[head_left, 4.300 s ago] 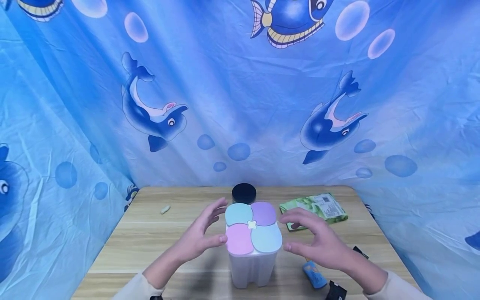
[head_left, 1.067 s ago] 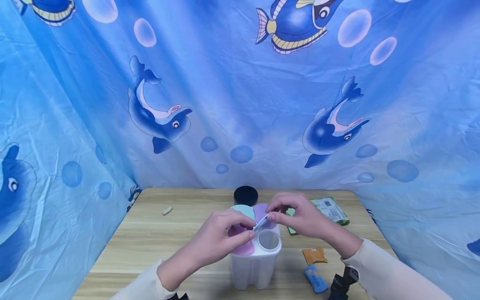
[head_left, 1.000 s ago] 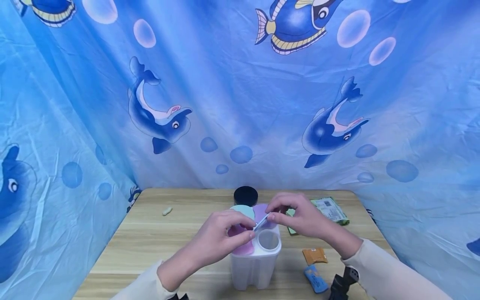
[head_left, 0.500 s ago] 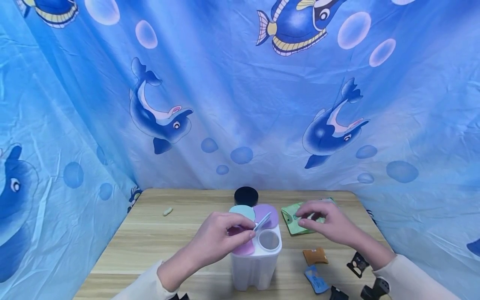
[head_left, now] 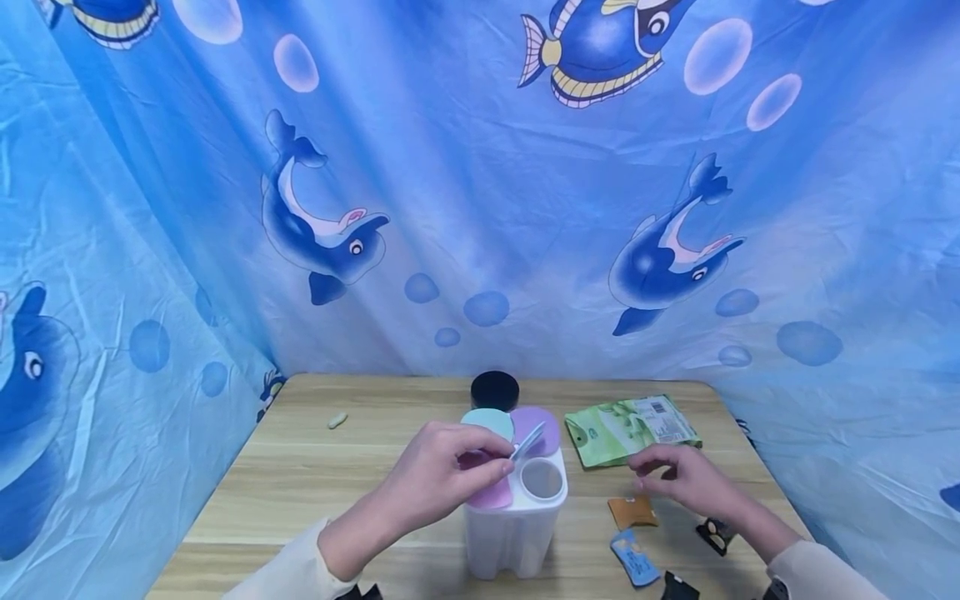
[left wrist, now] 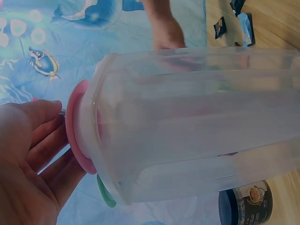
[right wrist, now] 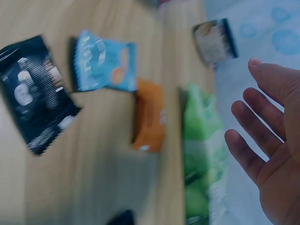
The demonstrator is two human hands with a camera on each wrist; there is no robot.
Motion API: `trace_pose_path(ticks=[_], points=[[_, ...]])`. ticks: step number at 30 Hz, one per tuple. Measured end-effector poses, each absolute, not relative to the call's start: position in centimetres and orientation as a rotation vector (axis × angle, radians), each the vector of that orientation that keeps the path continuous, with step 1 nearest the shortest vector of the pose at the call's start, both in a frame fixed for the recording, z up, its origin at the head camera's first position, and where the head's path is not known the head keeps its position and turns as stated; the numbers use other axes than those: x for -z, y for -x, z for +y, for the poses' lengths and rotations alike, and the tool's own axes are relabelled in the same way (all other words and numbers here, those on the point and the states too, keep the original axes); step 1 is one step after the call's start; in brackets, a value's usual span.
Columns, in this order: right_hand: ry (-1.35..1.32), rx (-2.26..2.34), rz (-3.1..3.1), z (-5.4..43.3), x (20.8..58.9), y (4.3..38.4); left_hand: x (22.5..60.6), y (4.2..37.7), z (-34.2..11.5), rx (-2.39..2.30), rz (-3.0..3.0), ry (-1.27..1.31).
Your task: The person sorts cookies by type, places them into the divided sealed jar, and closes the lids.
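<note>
A frosted plastic storage box [head_left: 510,542] with petal-shaped lids stands on the table. My left hand [head_left: 442,467] pinches the raised light-blue lid [head_left: 531,440], which is tilted up beside an uncovered round opening [head_left: 542,479]. The pink lid [head_left: 491,493], mint lid [head_left: 487,422] and purple lid [head_left: 542,425] lie down flat. My right hand [head_left: 690,483] hovers above the table, holding nothing, its fingers loosely bent. Nearest to it are an orange packet [head_left: 632,512] and a green bag [head_left: 615,433]. A blue packet [head_left: 635,557] lies in front of the orange one.
Behind the box stands a black-lidded jar [head_left: 495,390]. A small pale peanut-shaped thing [head_left: 337,420] lies at the back left. Black packets lie at the front right, one large black packet [right wrist: 40,93] showing in the right wrist view. A blue sea-print curtain [head_left: 450,208] surrounds the table.
The light-blue lid, flat at first, was lifted with both hands. My right hand then let go of it and moved right, towards the packets. My left hand still holds it up.
</note>
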State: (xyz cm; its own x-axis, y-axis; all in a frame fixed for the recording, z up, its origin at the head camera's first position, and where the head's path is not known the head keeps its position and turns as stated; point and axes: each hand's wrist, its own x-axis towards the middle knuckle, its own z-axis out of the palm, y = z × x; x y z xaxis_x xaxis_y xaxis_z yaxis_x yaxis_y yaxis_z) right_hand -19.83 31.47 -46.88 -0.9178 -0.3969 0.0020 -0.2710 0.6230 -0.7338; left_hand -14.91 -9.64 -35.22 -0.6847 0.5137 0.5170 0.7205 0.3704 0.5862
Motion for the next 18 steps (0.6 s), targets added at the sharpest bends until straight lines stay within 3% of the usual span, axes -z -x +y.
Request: trace_pose_path(ticks=[18], points=[[0.562,1.080,2.622,33.4,52.1,20.5,35.4,15.0,-9.6,1.222,-2.353,1.101]])
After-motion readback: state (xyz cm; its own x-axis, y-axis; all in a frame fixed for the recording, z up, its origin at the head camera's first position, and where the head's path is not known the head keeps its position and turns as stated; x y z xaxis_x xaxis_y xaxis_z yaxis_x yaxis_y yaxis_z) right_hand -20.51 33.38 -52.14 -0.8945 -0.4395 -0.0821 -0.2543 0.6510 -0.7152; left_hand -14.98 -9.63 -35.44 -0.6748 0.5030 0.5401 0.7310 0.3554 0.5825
